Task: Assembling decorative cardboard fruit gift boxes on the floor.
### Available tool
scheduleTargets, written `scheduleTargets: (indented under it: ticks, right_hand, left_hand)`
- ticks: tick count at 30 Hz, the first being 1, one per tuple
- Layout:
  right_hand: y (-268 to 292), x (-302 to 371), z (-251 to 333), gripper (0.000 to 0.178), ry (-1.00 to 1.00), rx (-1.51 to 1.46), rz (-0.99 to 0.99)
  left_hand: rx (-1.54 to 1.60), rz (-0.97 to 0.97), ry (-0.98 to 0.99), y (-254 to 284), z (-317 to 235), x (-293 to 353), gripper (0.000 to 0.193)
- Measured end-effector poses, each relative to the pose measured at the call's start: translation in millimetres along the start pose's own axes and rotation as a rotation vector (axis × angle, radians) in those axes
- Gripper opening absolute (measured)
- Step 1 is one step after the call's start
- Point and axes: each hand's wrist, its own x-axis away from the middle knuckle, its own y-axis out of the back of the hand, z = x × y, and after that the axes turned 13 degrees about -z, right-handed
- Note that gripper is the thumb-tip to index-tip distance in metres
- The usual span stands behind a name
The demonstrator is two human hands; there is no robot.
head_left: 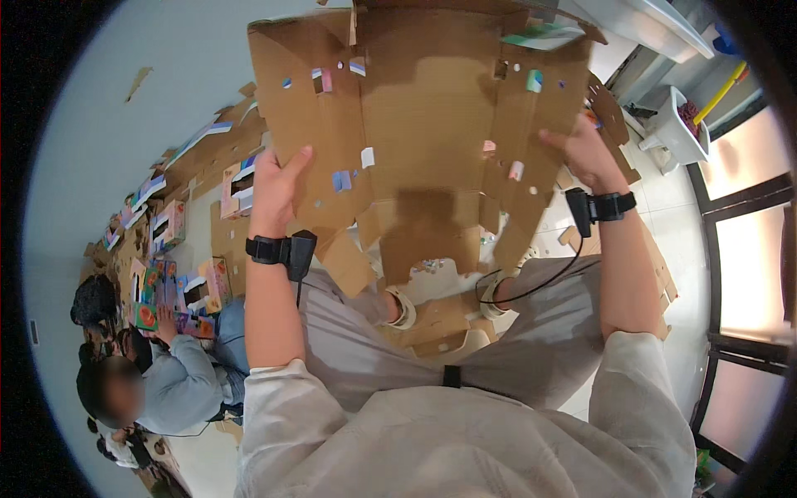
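A large opened-out cardboard box [427,100], brown on the side facing me, is held up in front of me. My left hand [278,184] grips its left edge, thumb on the near face and the other fingers hidden behind. At the right edge my right hand [591,156] holds it the same way, its thumb stretched across the panel. Small holes and cut slots dot the side panels, some with coloured paper flaps such as a green one [534,80] and a blue-purple one [341,181]. Loose lower flaps [346,261] hang above my knees.
More cardboard [432,322] lies on the floor between my feet. To the left, a seated person [178,373] touches colourful printed boxes [199,324], beside stacked cardboard along the wall. A white plastic stool-like tub [674,133] with a yellow handle stands far right, near framed glass panels [751,278].
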Motion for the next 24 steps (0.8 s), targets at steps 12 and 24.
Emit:
scheduleTargets:
  ticks: [12, 24]
  right_hand:
    - [40.7, -7.7, 17.4, 0.040, 0.154, -0.345, -0.500]
    - [-92.8, 10.5, 7.7, 0.039, 0.695, 0.495, -0.266]
  left_hand:
    - [-0.275, -0.774, -0.466, 40.2, 41.5, -50.0, 0.041]
    - [-0.876, 0.499, -0.146, -34.9, 63.4, 10.1, 0.032]
